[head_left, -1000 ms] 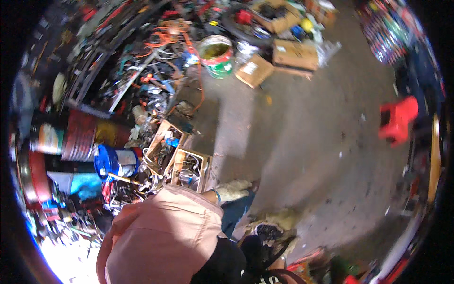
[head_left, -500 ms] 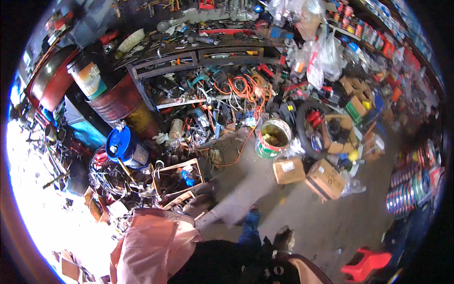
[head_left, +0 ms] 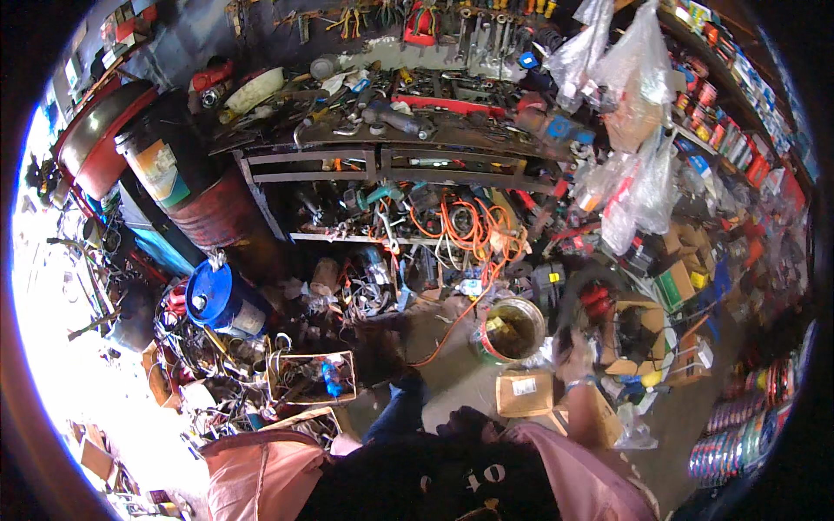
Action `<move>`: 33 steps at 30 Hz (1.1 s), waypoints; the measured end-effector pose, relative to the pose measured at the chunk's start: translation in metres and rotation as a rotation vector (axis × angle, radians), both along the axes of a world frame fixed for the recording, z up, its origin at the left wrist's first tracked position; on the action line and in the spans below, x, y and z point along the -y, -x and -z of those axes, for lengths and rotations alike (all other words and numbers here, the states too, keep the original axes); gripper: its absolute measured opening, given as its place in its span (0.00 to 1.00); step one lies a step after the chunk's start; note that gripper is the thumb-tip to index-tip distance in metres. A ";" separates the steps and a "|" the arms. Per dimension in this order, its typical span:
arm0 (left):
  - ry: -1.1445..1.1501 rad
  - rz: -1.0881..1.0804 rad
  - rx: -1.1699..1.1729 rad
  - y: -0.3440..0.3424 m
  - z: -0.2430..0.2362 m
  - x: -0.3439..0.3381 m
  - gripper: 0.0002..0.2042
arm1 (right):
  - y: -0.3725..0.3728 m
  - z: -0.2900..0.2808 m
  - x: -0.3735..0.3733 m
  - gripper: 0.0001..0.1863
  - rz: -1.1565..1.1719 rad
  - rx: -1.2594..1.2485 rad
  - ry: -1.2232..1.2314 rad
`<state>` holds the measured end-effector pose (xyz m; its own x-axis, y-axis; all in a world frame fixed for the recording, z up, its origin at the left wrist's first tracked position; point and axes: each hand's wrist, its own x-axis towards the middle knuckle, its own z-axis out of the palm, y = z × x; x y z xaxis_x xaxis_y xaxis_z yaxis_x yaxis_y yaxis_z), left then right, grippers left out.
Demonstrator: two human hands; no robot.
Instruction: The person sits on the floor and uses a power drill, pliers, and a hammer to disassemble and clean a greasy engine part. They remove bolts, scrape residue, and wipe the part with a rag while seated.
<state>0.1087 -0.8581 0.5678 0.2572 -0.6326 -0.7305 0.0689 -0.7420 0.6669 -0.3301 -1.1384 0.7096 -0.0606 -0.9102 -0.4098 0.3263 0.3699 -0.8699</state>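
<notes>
The right hand (head_left: 573, 354), blurred, is showing at the tyre (head_left: 568, 306), between bucket (head_left: 485, 349) and open carton (head_left: 660, 328), its grip and contact defying confirmation, while the left hand (head_left: 346, 445) is barely appearing, state undeterminable.

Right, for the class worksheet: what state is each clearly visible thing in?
Right hand: blurred, grip unclear
Labelled carton: closed
Carton with dark contents: open
Bucket: open, something yellowish inside
Wooden crate: open, blue item inside
Blue drum: top closed
Orange cable: loosely looped
Plastic bags: hanging
</notes>
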 end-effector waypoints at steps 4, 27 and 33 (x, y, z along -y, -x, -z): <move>-0.016 -0.085 -0.031 -0.041 0.009 0.054 0.27 | -0.072 -0.053 0.114 0.09 -0.030 0.184 0.182; 0.023 -0.604 -0.158 -0.081 0.010 0.244 0.27 | -0.517 -0.368 0.599 0.16 -0.447 -0.651 0.838; 0.044 -0.999 -0.090 -0.060 -0.004 0.272 0.27 | -0.595 -0.348 0.746 0.36 -0.601 -0.873 0.948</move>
